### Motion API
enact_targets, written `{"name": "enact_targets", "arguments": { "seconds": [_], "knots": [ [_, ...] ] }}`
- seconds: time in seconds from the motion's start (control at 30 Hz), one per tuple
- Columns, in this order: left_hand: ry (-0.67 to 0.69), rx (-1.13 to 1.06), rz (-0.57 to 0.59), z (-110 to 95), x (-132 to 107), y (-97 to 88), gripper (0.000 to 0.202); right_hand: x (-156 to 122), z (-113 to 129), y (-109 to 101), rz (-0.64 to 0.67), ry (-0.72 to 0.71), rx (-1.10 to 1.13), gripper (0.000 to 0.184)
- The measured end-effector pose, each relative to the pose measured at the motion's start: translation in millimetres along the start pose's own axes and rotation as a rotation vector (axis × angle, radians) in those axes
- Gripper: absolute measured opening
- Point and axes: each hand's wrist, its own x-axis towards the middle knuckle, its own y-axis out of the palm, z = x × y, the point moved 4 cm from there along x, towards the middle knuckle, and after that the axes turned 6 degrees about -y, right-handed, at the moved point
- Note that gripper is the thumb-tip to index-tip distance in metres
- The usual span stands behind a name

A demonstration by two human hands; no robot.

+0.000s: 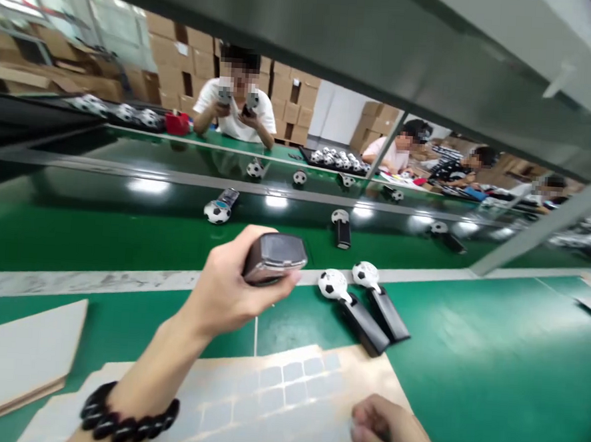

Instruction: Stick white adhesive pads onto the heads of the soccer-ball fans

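Observation:
My left hand (pixel 231 290) is closed round a dark handheld device (pixel 274 258), gripping its handle with the flat end facing me. A black bead bracelet (pixel 128 417) sits on that wrist. My right hand (pixel 387 430) rests at the lower edge on a sheet of grey square stickers (pixel 290 387), fingers curled against it. Just right of the held device, two devices with football-patterned heads (pixel 355 298) lie side by side on the green table.
A green conveyor belt (pixel 99 236) runs across beyond the table, carrying several football-headed devices (pixel 219 209). Other people sit on its far side; one holds two devices. A cardboard sheet (pixel 17 357) lies at left. A grey metal shelf (pixel 436 49) hangs overhead, with a slanted post (pixel 540 229).

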Motion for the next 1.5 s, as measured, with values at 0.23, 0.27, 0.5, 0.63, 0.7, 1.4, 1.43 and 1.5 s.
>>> {"name": "enact_targets", "arguments": {
  "seconds": [0.23, 0.27, 0.5, 0.63, 0.7, 1.4, 1.43, 1.5],
  "knots": [
    [0.051, -0.024, 0.039, 6.9, -0.9, 10.1, 0.027, -22.0, 23.5, -17.4, 0.043, -0.040, 0.242, 0.039],
    [0.068, -0.025, 0.037, 6.7, -1.7, 10.3, 0.028, -22.0, 33.0, -22.2, 0.053, -0.054, 0.264, 0.039],
    [0.239, 0.126, 0.058, -0.3, -3.3, 4.9, 0.027, 13.6, 162.7, -21.1, 0.091, -0.390, 0.492, 0.028],
    [0.284, 0.194, 0.100, -3.2, -0.9, -1.9, 0.021, 26.2, 213.0, -5.3, 0.112, -0.525, 0.459, 0.019],
    [0.297, 0.215, 0.113, -3.5, -0.1, -4.3, 0.021, 28.1, 217.9, -1.9, 0.114, -0.540, 0.452, 0.019],
    [0.371, 0.221, 0.192, -7.6, -0.7, -3.4, 0.017, 36.0, 206.4, 7.8, 0.284, -0.345, 0.631, 0.024],
    [0.371, 0.224, 0.194, -7.8, -0.8, -3.4, 0.016, 35.7, 207.0, 7.9, 0.283, -0.346, 0.636, 0.024],
    [0.369, 0.233, 0.199, -8.7, -0.5, -3.7, 0.014, 35.4, 208.0, 8.5, 0.290, -0.341, 0.646, 0.025]
  ]
}}
